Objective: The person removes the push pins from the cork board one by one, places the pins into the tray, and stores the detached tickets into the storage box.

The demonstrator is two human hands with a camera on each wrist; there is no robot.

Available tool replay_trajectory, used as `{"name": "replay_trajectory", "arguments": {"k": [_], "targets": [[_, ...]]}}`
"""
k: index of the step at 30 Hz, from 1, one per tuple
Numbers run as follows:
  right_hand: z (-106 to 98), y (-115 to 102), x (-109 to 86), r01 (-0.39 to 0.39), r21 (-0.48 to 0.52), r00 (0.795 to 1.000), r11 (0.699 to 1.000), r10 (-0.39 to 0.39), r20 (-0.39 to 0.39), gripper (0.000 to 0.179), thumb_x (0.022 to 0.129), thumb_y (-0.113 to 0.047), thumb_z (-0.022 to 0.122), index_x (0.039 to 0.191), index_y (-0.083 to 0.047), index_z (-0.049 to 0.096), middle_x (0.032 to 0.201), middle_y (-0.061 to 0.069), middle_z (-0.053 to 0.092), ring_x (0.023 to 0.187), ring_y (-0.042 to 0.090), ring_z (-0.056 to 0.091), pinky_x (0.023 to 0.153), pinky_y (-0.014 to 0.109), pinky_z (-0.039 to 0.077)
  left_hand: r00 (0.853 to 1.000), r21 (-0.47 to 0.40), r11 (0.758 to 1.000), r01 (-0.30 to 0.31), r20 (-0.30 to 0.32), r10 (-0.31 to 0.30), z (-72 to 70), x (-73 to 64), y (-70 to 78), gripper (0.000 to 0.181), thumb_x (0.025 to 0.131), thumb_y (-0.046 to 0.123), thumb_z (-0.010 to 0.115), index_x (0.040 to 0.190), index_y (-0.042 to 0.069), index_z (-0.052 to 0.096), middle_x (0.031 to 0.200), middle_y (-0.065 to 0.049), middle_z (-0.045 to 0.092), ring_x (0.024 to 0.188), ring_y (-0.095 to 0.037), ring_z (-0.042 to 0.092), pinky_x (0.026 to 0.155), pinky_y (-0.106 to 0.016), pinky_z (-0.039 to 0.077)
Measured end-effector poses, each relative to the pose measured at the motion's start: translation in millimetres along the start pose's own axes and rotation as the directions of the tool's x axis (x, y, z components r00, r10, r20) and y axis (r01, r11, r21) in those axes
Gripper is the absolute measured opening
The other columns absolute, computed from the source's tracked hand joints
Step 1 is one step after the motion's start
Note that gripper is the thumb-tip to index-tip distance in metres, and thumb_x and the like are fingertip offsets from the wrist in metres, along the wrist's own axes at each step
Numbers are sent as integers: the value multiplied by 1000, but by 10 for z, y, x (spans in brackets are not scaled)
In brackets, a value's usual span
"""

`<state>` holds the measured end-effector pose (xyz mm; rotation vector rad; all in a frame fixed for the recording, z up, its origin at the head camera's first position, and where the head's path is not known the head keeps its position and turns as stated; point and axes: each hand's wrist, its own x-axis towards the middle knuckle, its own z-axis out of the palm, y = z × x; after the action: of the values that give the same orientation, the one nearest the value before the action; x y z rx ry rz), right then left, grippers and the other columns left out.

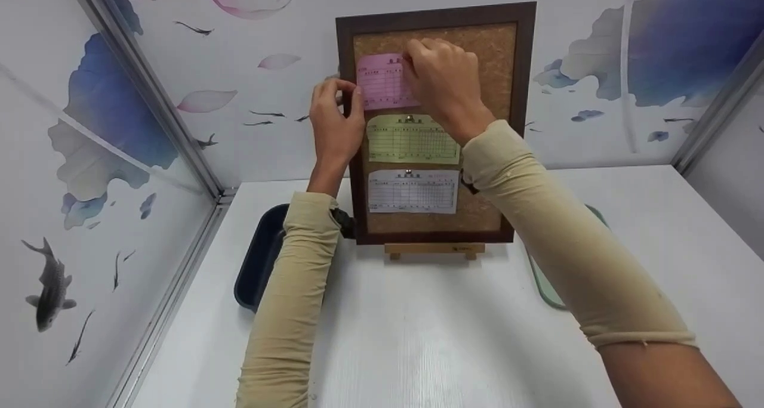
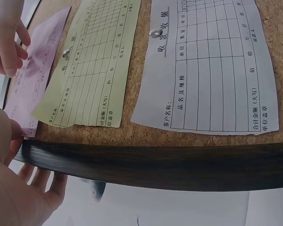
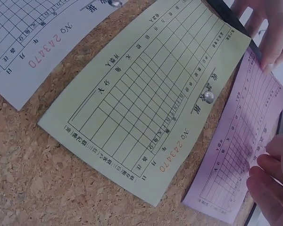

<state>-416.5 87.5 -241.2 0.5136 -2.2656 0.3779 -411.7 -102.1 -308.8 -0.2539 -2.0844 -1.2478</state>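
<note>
A pink receipt slip lies against the cork board, uppermost of three slips. My left hand grips the board's dark wooden frame at the left edge, fingers behind it and thumb at the pink slip's edge. With bent fingers my right hand is at the top middle of the pink slip; I cannot tell what its fingertips hold. Below, a yellow-green receipt hangs from a clear domed tack. Lowest is a white receipt, also tacked at its top middle.
A small wooden easel supports the board on the white table. To its left stands a dark blue tray; a green tray is at the right, partly behind my right sleeve. Patterned panels enclose the back and sides.
</note>
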Motion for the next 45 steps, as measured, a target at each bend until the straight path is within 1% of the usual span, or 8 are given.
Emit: {"name": "replay_trajectory", "arguments": {"k": [6,13,20,25,31,36,42,45], "targets": [[-39,11,-5,10,11,1000,1000,-10,12,24,111,-22,61,108,-2,74,102,19,79,91,40,77,72,56,61,999,4,999,35,-15,-35,-49,-1,-9,22,111,24,62,121,6,68,142,-13,59,123,-23,69,99,-27,59],[-90,49,-19,19,9,1000,1000,-19,9,24,112,-22,60,107,-2,73,102,18,80,89,40,77,70,55,61,998,9,999,43,-36,-43,-117,-8,-36,23,111,25,62,122,6,68,139,-12,60,124,-19,68,102,-25,57],[-157,93,-70,26,19,1000,999,-26,6,23,111,-21,61,111,-3,75,106,17,81,91,38,77,72,54,62,997,23,1000,16,-75,-14,-169,-33,-66,21,111,24,63,120,6,69,127,-11,65,119,-19,67,101,-28,54],[-197,154,-132,39,18,999,999,-38,-36,22,111,-21,61,107,-4,75,101,15,80,85,38,76,67,55,59,997,17,1000,-21,-68,22,-218,-54,-70,19,111,24,62,120,8,69,119,-9,72,113,-18,68,98,-30,53],[-247,264,-204,51,28,995,998,-48,-90,22,110,-21,62,106,-4,75,96,14,79,81,37,74,64,55,57,998,-31,999,-19,-64,17,-277,-77,-83,17,111,23,63,120,10,69,114,-7,75,107,-15,69,97,-30,53],[-290,355,-257,46,43,991,998,-40,-129,20,108,-17,62,106,-5,77,93,13,79,74,35,71,62,51,54,998,-55,998,-24,-63,21,-315,-102,-108,17,111,22,63,120,9,69,113,-7,76,106,-16,70,98,-37,55],[-353,447,-337,54,67,990,996,-45,-132,21,109,-17,60,107,-6,78,96,13,82,76,35,73,62,50,53,997,-40,999,-32,-64,29,-353,-139,-132,16,110,22,64,120,10,69,112,-5,76,103,-13,69,94,-30,53],[-364,501,-388,60,69,989,996,-50,-136,21,108,-17,60,105,-6,78,93,13,81,74,36,73,62,51,55,997,-35,998,-47,-71,44,-362,-143,-137,16,110,21,64,119,9,70,111,-5,77,102,-13,70,92,-30,54]]}}
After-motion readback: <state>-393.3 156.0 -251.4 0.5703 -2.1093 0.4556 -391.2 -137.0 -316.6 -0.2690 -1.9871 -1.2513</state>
